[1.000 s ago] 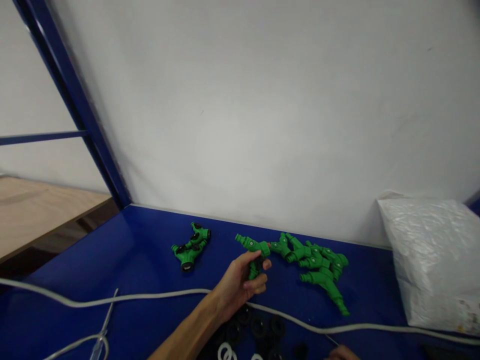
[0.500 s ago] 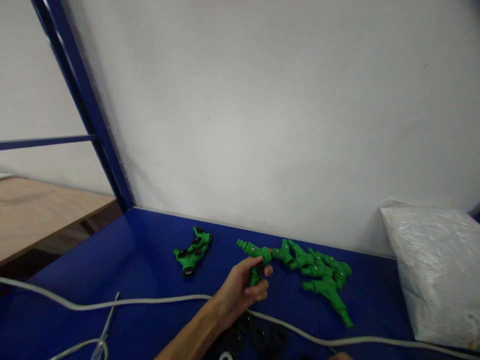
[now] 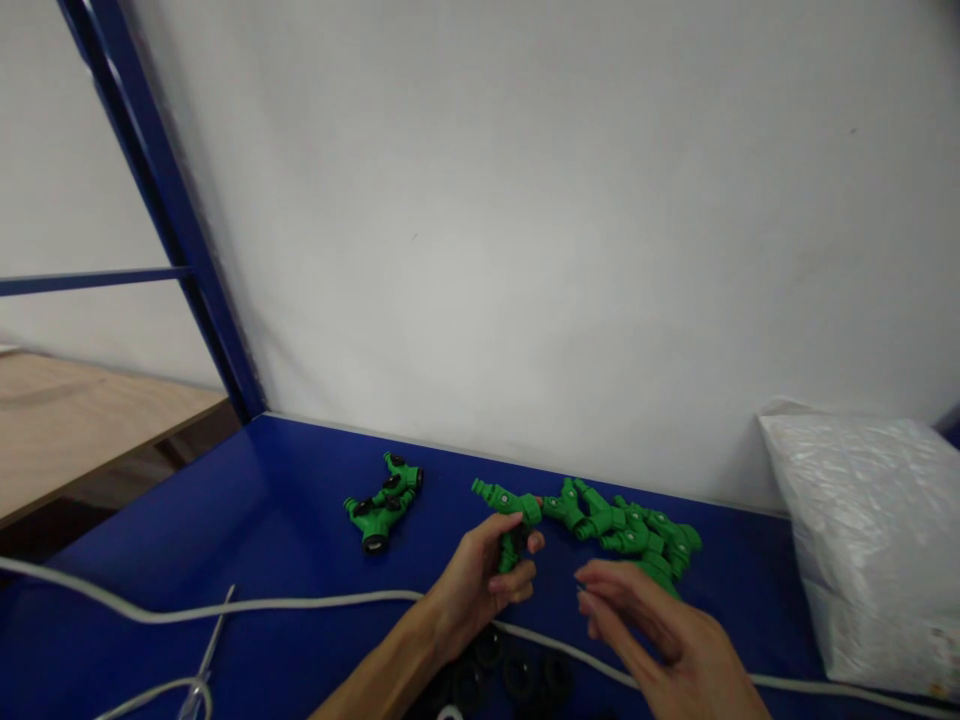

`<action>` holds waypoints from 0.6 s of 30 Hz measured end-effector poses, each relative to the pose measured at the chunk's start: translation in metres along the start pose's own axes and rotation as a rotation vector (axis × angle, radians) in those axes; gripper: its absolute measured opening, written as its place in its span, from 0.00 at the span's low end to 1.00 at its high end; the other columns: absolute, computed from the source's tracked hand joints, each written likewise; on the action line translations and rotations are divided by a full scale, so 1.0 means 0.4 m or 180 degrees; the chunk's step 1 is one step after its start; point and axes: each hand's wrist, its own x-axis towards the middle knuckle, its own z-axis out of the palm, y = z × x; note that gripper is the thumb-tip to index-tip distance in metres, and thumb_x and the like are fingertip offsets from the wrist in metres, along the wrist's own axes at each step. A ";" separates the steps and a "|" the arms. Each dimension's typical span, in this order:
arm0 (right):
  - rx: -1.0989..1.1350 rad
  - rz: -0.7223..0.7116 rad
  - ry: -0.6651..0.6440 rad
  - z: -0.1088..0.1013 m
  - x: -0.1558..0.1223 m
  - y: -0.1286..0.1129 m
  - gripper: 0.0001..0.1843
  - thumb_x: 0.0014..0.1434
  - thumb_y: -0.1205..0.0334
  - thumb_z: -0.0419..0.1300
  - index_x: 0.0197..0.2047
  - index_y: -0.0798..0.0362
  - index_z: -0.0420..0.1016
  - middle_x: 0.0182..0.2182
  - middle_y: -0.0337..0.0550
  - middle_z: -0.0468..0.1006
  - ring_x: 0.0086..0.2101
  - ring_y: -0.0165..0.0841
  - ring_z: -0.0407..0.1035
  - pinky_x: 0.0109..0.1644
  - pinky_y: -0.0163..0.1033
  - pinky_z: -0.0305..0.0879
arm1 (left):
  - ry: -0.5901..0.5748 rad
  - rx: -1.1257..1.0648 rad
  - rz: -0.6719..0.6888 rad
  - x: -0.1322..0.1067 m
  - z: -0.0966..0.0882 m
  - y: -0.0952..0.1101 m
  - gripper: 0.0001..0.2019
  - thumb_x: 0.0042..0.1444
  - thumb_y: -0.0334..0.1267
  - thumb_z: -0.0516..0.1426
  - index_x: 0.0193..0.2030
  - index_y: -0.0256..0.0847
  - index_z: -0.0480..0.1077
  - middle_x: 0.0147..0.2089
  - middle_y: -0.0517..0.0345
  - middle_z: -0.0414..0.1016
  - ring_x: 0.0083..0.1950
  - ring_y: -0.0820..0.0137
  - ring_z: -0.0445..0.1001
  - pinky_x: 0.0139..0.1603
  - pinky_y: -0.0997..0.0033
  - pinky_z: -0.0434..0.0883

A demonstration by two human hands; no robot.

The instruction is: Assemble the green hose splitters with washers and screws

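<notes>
My left hand (image 3: 480,570) is closed around a green Y-shaped hose splitter (image 3: 504,500), with one ribbed outlet pointing up and left. To its right, my right hand (image 3: 660,630) has thumb and forefinger brought together in a pinch. A tiny bit of something seems to show at those fingertips, too small to name. Behind the right hand lies a pile of green hose splitters (image 3: 634,535), partly covered by it. Two more green splitters with black knobs (image 3: 382,518) rest on the blue tabletop (image 3: 300,530) at the left. Several black rings (image 3: 517,675) lie below my left hand.
A pale cable (image 3: 330,602) crosses the table, passing beneath my left arm. At lower left lies a screwdriver-like tool (image 3: 214,640) with a clear handle. A plastic-wrapped package (image 3: 862,550) stands at right, near the white wall (image 3: 525,250). A blue post (image 3: 172,210) rises at left.
My right hand has come up from the bottom edge to beside my left hand, its fingers pinched. The left hand still holds the splitter in nearly the same place.
</notes>
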 end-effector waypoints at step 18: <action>0.0816 0.1265 -0.0630 0.028 -0.007 0.060 0.13 0.56 0.49 0.68 0.37 0.50 0.82 0.28 0.42 0.84 0.31 0.36 0.80 0.38 0.32 0.76 | 0.0256 0.0432 0.0166 -0.008 0.011 0.018 0.26 0.62 0.37 0.55 0.66 0.50 0.58 0.35 0.64 0.65 0.18 0.85 0.47 0.24 0.74 0.43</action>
